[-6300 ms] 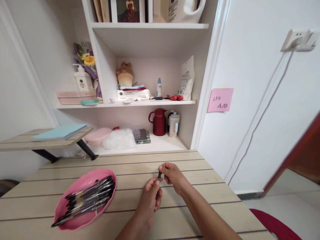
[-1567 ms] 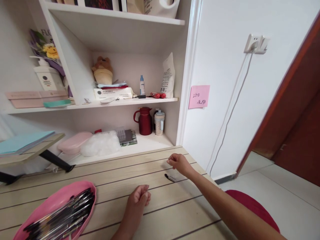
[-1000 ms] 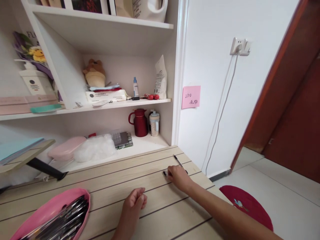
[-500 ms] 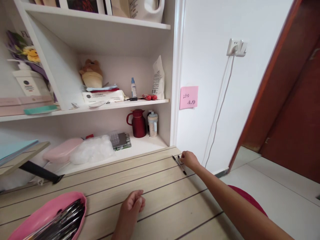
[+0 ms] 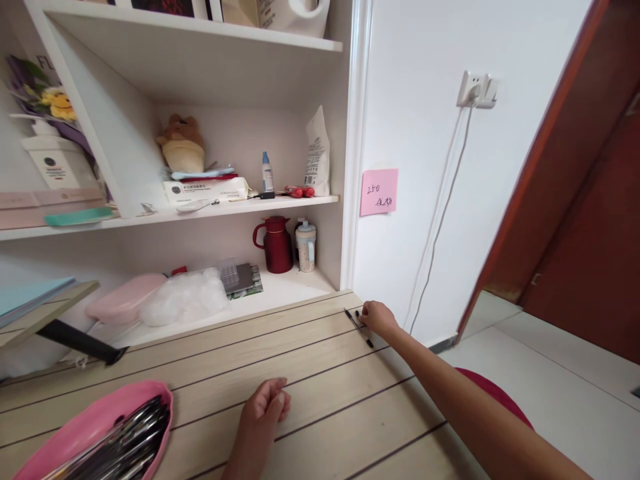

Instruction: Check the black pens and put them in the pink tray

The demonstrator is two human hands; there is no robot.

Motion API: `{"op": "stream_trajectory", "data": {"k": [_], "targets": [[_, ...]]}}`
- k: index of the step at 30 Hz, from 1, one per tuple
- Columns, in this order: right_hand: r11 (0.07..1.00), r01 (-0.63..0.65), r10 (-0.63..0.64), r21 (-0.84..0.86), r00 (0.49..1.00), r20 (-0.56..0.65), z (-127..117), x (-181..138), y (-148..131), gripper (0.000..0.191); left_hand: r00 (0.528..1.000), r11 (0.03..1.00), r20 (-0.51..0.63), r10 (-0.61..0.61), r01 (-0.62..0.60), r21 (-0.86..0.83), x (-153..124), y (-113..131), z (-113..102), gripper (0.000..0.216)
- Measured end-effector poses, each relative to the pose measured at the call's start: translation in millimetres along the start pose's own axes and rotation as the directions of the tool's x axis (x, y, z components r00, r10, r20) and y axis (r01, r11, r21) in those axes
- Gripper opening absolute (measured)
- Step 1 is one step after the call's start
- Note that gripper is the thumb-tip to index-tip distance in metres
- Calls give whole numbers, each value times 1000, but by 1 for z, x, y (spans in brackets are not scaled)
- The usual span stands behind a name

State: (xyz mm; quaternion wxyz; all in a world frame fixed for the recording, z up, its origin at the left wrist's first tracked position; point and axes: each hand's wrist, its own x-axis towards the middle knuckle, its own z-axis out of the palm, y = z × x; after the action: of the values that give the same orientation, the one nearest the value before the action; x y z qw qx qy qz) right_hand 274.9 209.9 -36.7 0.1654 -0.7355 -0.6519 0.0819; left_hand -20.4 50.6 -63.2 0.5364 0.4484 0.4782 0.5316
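At the table's far right corner, my right hand [image 5: 379, 319] is closed in a pinch on a pen [image 5: 357, 313]. Only the pen's dark tip shows past the fingers; the rest is hidden. Just left of it a slim pen [image 5: 359, 327] with black ends lies flat on the wood. My left hand [image 5: 265, 405] rests near the table's middle, its fingers loosely curled in and nothing visible in them. A pink bowl [image 5: 163, 443] full of dark pens [image 5: 130, 437] stands at the lower left.
Behind the striped wooden table [image 5: 310, 360] rises a white shelf unit [image 5: 300, 283] with a red jug [image 5: 278, 247] and a cup [image 5: 305, 248]. A small raised stand [image 5: 85, 341] is at the left. A pink note [image 5: 379, 192] sticks to the wall.
My hands and the pens stay nearly in place. The view has shifted very slightly.
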Motion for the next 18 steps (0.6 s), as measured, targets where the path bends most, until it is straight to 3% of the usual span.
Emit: {"op": "stream_trajectory", "data": {"k": [12,18], "targets": [[998,12,-13,64,1000,6,-16,-9,19,21,1000,1000,12,10,-10,15,-1,2,1,33],[999,32,-32,-7,999,8,-10,-29,28,20,1000,1000,1,-4,4,6,-2,5,2,33]]}}
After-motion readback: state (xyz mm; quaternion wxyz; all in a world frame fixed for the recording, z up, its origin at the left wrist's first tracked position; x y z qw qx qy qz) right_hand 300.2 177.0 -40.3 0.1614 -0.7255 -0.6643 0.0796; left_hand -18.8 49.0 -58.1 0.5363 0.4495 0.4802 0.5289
